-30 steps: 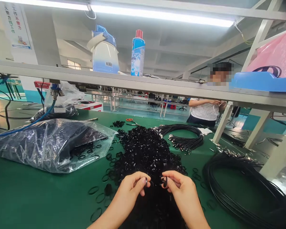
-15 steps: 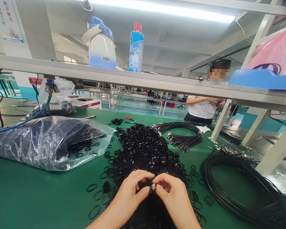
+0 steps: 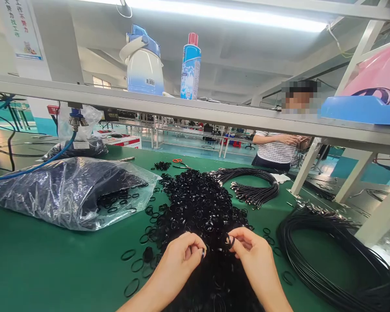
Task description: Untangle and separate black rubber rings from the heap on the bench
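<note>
Under the fingers of both hands and running out from them across the bench, a heap of black rubber rings (image 3: 198, 212), long axis pointing away from the body toward the far bench edge. Left hand (image 3: 178, 260) nearly closed, thumb and forefinger pinched on a small dark piece (image 3: 203, 253), upright, too small to tell whether ring or other part. Right hand (image 3: 255, 255) curled, fingertips pinched on a single black ring (image 3: 229, 241), tilted toward the left hand; roundness leaving no clear long axis. Narrow gap between the hands, no contact.

Work in hand, by judgement: separating single rings from the heap by fingertip. Requirement at this point: a steady pinch on each ring, clear of the tangle beneath.

Left of the left hand, loose rings (image 3: 131, 287) on a green bench mat (image 3: 35, 264), and beyond them a clear plastic bag (image 3: 68, 195) of black rings. Right of the right hand, a coil of black cable (image 3: 287, 255). Ahead of the right hand, a bundle of metal-tipped cables (image 3: 256, 195). Far ahead, a co-worker in a striped shirt (image 3: 274, 149), beyond the bench.
</note>
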The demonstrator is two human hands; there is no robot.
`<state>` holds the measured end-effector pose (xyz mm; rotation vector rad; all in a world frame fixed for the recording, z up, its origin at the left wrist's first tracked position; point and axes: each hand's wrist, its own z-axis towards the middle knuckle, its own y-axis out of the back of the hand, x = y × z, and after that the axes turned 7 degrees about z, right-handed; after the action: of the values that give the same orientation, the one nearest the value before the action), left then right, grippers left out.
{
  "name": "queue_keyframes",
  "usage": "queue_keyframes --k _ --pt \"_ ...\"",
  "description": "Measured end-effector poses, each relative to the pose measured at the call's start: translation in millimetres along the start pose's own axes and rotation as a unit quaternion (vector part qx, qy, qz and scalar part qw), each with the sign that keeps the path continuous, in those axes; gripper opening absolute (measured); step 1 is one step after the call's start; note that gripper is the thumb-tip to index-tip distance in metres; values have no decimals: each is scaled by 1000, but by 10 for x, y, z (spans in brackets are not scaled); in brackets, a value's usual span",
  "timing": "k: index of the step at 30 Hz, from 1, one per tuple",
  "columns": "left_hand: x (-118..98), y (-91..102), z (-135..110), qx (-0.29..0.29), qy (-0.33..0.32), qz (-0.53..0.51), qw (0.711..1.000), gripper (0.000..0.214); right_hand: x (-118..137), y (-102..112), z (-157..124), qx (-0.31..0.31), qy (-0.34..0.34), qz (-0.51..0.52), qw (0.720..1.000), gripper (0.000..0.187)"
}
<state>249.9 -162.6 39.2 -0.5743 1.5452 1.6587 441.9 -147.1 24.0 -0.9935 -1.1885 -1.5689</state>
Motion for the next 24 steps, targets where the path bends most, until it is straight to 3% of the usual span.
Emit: queue_keyframes --k 7,14,17,20,24 --pt "3 -43 -19 40 -20 -71 996 27 75 -259 -169 108 8 68 992 11" --pt "-35 -21 -55 30 -11 -10 999 20 53 -320 -227 107 -1 76 991 8" --pt "-14 20 -17 5 -11 12 1000 20 4 -197 -128 73 16 53 996 8" --pt "29 67 34 -4 -2 24 1000 20 -89 62 58 -10 26 6 1000 8" --pt "111 60 59 43 -12 -10 999 29 -208 419 262 -82 22 -24 996 19"
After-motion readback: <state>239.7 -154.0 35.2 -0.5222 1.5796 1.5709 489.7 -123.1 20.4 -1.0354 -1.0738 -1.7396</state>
